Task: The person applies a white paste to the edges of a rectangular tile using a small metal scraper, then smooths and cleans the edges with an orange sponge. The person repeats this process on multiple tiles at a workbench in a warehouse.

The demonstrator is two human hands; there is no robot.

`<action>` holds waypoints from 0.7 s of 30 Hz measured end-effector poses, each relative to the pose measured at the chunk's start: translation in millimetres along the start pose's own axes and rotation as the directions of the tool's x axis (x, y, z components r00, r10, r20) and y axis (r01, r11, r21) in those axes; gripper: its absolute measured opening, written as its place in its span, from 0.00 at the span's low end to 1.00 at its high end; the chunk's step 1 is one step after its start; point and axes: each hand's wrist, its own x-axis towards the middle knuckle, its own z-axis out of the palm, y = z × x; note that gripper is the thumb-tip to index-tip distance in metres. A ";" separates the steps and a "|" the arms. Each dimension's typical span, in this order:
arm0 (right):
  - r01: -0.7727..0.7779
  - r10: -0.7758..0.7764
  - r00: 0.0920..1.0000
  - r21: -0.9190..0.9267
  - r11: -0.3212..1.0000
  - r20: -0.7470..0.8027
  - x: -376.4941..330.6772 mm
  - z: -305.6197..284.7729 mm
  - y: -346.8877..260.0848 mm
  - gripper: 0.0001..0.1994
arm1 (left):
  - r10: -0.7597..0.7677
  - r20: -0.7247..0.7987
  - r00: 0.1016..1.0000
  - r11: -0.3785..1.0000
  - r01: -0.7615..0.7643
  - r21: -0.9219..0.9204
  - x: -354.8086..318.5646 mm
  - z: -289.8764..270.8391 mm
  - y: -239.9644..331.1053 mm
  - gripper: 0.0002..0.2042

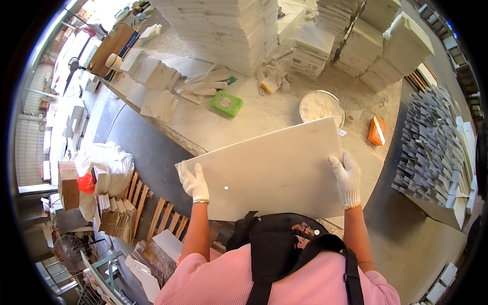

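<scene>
A large pale marble tile point(269, 168) is held up in front of my body, tilted so its far right corner sits higher in view. White knit gloves cover both hands. My left hand point(194, 184) grips the left edge, its thumb on the upper face and the fingertips partly hidden. Gripping the opposite edge is my right hand point(347, 179), with some fingers out of sight beneath. Just beyond the tile's far edge is a round pan of white powder or paste point(320, 105). An orange block point(376, 131) with a white strip on it rests to the right.
The stone worktable point(244, 114) carries a green block point(226, 103), crumpled gloves point(203, 84) and tall stacks of marble tiles point(218, 35). Many grey stone strips point(432, 142) stand at the right. Wooden pallets point(165, 218), cardboard pieces point(121, 216) and a fan point(69, 249) lie left.
</scene>
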 end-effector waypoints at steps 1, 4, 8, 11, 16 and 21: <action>-0.006 0.006 1.000 -0.022 1.000 0.009 1.4 -0.1 1.2 0.13 | -0.136 -0.002 0.991 0.990 0.136 0.045 -8.5 0.1 -34.6 0.29; -0.035 0.034 0.999 -0.071 0.997 -0.004 2.6 -10.1 0.3 0.14 | -0.484 0.278 0.830 0.838 0.531 -0.125 -32.4 8.6 -110.5 0.36; -0.024 0.023 1.000 -0.091 0.996 -0.009 11.6 -8.7 5.9 0.16 | -0.491 0.594 0.637 0.428 0.771 -0.473 -52.8 44.9 -175.0 0.37; 0.049 -0.047 0.998 -0.054 0.997 0.041 14.5 6.0 -8.9 0.18 | -0.179 0.903 0.391 -0.702 0.592 -0.395 -27.9 34.9 -238.6 0.40; 0.074 -0.096 0.991 -0.220 0.973 -0.089 -4.0 -23.8 15.5 0.21 | -0.405 0.749 0.525 0.252 0.851 -0.461 -43.7 73.3 -192.8 0.37; -0.024 0.008 0.988 -0.104 0.994 -0.155 -48.1 -31.5 22.1 0.24 | -0.480 0.616 0.625 0.345 0.780 -0.523 -8.9 32.0 -172.7 0.32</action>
